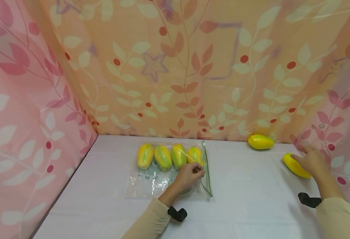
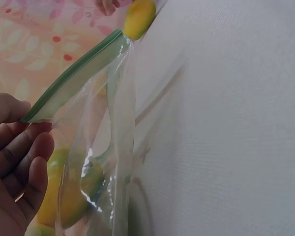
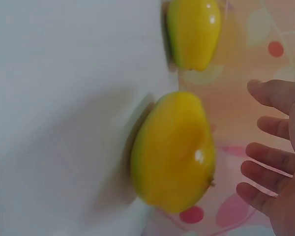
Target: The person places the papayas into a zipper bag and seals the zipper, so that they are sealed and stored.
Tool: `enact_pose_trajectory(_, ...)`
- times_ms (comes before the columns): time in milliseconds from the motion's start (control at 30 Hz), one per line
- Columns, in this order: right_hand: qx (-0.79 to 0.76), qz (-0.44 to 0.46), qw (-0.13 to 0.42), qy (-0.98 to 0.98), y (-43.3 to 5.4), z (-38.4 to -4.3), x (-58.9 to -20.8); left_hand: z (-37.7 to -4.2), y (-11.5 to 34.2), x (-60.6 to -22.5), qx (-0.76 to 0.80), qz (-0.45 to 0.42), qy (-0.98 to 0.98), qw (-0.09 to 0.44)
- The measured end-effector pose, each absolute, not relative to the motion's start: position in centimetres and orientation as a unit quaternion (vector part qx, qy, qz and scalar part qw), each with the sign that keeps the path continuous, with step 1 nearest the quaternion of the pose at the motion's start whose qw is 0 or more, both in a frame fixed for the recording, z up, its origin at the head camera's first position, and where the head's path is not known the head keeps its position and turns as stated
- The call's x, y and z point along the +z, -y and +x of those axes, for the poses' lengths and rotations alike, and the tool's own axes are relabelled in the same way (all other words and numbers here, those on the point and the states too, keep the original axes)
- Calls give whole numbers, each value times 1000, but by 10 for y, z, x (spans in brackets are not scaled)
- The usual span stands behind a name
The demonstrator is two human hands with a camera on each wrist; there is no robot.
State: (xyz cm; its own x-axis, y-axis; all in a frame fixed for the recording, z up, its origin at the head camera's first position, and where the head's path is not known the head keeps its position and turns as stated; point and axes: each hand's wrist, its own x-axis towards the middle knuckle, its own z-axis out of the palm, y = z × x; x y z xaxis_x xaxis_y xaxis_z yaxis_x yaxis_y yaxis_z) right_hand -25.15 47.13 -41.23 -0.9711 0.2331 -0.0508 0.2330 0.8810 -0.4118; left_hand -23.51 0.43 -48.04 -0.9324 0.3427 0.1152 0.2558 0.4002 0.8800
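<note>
Four smooth, yellow-green oval fruits (image 1: 162,157) lie side by side within a clear plastic bag (image 1: 135,187), which rests flat on a white cloth-covered table (image 1: 237,202). They are lined along the bag's far side, presumably so that none rides on another. A green strip (image 2: 71,74) edges the bag's mouth, on its right. My left hand (image 1: 188,176), over the mouth end of the bag, pinches one end of this strip between thumb and fingers; a second green band shows below it, so I judge the hold serves to keep the mouth parted. Well to the bag's right, my right hand (image 1: 312,161) is spread, thumb apart from fingers, just beside a tapering yellow fruit (image 3: 173,152); it grips nothing, and the right wrist view shows a gap between. That spread appears matched to the fruit's breadth. A second, plump yellow fruit (image 1: 260,142) lies right of the bag also, farther back yet nearer to it. The bag's mouth faces this side, an arrangement I judge deliberate.
</note>
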Motion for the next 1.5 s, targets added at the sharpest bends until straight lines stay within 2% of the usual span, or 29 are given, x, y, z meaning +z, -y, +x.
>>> enact_pose_trajectory(300, 223, -169, -7, 960, -486, -238, -430, -236, -5, -480, 513, 179, -839, 29)
enact_pose_trajectory(633, 250, -175, -18, 952, -494, -232, -444, -236, -5, -482, 509, 178, -842, 21)
enact_pose_trajectory(1500, 291, -198, 3, 936, -494, -235, -459, -235, -6, -481, 517, 169, -838, 42)
